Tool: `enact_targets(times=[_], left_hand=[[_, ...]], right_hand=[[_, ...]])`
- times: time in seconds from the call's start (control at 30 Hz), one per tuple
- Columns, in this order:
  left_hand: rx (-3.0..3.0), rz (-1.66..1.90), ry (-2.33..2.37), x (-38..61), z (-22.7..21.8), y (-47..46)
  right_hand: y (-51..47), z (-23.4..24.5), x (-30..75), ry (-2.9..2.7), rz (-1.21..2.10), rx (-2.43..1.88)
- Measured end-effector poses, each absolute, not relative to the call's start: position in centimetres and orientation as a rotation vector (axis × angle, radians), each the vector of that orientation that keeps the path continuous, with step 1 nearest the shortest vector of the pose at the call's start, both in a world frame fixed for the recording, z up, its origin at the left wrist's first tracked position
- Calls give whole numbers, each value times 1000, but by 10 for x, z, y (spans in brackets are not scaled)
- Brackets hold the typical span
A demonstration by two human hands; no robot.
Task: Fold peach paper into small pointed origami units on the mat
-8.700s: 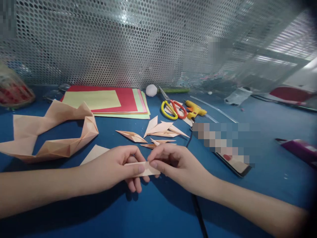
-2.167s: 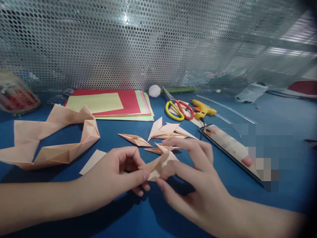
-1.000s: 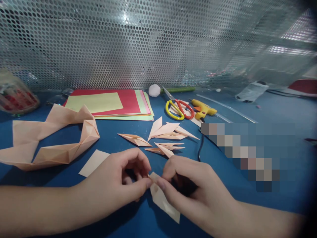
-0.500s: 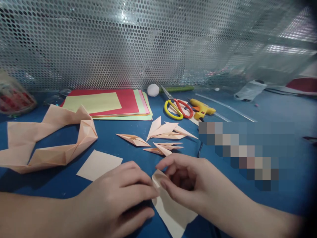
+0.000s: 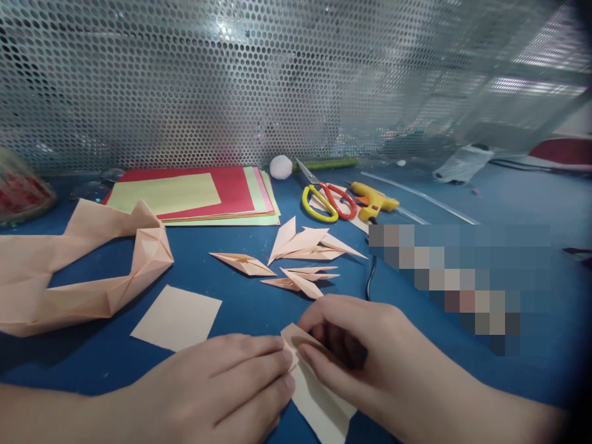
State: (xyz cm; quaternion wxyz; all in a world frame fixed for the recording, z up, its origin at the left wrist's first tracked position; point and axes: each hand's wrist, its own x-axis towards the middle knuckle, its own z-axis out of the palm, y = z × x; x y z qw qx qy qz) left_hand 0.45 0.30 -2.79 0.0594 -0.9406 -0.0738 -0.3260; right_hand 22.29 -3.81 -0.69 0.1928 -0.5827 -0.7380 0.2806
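A small peach paper piece lies partly folded on the blue table near the front edge. My left hand rests flat on its left side, fingers stretched out and pressing down. My right hand is curled over the paper's upper corner, thumb and fingers pinching the fold. A flat peach square lies just left of my left hand. Several pointed folded peach pieces sit a little beyond my hands.
A large folded peach paper form lies at the left. A stack of coloured sheets is behind it. Scissors, a yellow glue gun with its black cord, and a white ball lie by the perforated metal wall.
The paper went from held up between both hands to lying on the table. My left hand has flattened onto it and slid nearer; my right hand has curled over the fold.
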Motion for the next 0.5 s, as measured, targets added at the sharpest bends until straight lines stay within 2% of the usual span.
enact_targets(times=[0.13,0.33,0.5], left_hand=[[-2792,-908,-183,3,-31,5],[-2799,-842,-186,1,-35,8],[-2788,-844,-239,5,-40,8]], right_hand=[[-37,-6,224,-2072,795,-1651],[-27,2,225,-1918,1136,-1674],[-23,3,225,-1812,1260,-1687]])
